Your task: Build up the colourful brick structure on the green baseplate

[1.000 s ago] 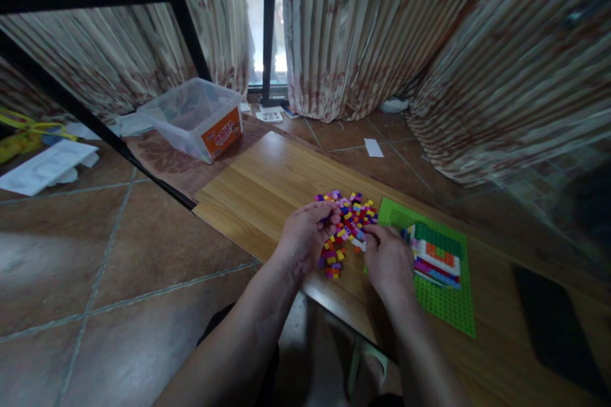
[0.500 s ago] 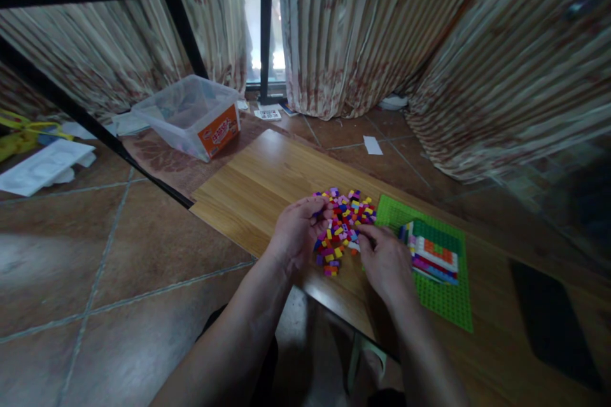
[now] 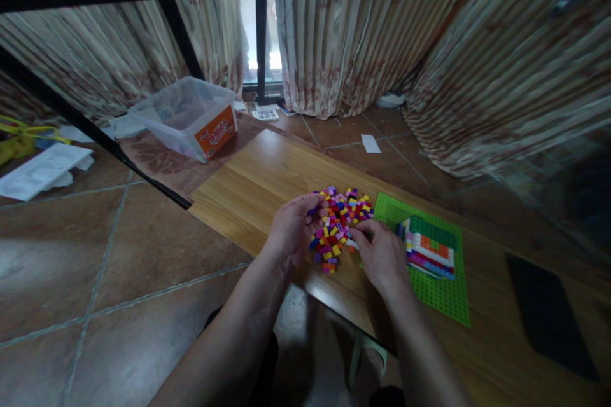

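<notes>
A loose pile of small toy building bricks [image 3: 338,213], in red, yellow, purple, pink and orange, lies on the wooden table [image 3: 258,168]. At its left edge is my left hand [image 3: 293,226], its fingers curled around dark blue or purple bricks, partly hidden by thumb and fingers. My right hand [image 3: 384,254] reaches over the right side of the pile with thumb and forefinger pinched together at a brick, mostly covered by the fingertips. Beside that hand, a green baseplate [image 3: 439,302] carries a layered brick build [image 3: 432,248] with a white and orange top section.
A dark flat rectangle [image 3: 548,311] lies on the table's right end. On the floor beyond stand a clear plastic bin [image 3: 186,117] with an orange label, a white paper [image 3: 370,144] and a white tray [image 3: 45,168]. A black metal bar [image 3: 95,130] slants at the left.
The whole view has shifted slightly, moving the scene a little left. Both hands stay at the pile, with only slight finger movement visible.
</notes>
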The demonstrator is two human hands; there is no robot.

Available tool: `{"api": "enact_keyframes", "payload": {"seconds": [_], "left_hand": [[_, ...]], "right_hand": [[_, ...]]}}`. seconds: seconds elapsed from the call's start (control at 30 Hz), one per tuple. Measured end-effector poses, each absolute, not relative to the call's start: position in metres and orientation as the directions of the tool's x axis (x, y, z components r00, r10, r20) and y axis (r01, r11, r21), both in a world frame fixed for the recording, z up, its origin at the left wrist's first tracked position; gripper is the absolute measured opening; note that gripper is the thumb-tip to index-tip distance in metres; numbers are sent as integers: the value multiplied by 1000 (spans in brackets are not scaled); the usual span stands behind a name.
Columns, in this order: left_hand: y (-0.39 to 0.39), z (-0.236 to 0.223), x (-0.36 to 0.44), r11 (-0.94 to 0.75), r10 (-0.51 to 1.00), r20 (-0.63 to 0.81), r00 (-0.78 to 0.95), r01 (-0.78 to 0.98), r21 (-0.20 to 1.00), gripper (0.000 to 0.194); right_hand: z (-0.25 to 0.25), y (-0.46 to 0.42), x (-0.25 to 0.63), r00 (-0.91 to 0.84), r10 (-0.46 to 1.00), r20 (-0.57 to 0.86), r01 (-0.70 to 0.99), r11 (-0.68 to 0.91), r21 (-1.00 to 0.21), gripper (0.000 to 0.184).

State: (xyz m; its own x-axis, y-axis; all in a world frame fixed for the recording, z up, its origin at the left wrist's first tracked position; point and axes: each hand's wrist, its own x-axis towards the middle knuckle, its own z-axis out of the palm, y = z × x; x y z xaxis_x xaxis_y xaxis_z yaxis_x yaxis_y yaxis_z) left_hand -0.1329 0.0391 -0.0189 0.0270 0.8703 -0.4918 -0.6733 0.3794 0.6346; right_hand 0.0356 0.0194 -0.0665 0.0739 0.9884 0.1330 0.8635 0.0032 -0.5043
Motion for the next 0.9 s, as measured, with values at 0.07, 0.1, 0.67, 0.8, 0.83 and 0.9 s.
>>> {"api": "enact_keyframes", "payload": {"seconds": [0.07, 0.1, 0.67, 0.8, 0.83, 0.9], "left_hand": [[39, -20, -132, 371, 866, -501, -3, -669, 644, 4], [38, -20, -132, 370, 862, -506, -14, -664, 649, 6], [38, -12, -132, 384, 779, -625, -37, -761, 523, 14], [42, -12, -141, 270, 798, -582, -155, -771, 576, 6], [42, -12, -141, 274, 796, -586, -151, -774, 571, 6], [42, -11, -141, 301, 785, -606, -126, -778, 551, 6]], "right_hand": [[-69, 20, 35, 88, 984, 157, 849, 8, -528, 24], [-69, 21, 35, 102, 981, 167, 840, 5, -542, 25], [-59, 10, 3, -26, 955, 296, 699, 229, -678, 23], [-67, 12, -1, -65, 971, 229, 797, 188, -574, 25], [-68, 13, -2, -62, 972, 226, 807, 182, -562, 25], [-69, 14, -1, -53, 973, 224, 821, 170, -546, 24]]}}
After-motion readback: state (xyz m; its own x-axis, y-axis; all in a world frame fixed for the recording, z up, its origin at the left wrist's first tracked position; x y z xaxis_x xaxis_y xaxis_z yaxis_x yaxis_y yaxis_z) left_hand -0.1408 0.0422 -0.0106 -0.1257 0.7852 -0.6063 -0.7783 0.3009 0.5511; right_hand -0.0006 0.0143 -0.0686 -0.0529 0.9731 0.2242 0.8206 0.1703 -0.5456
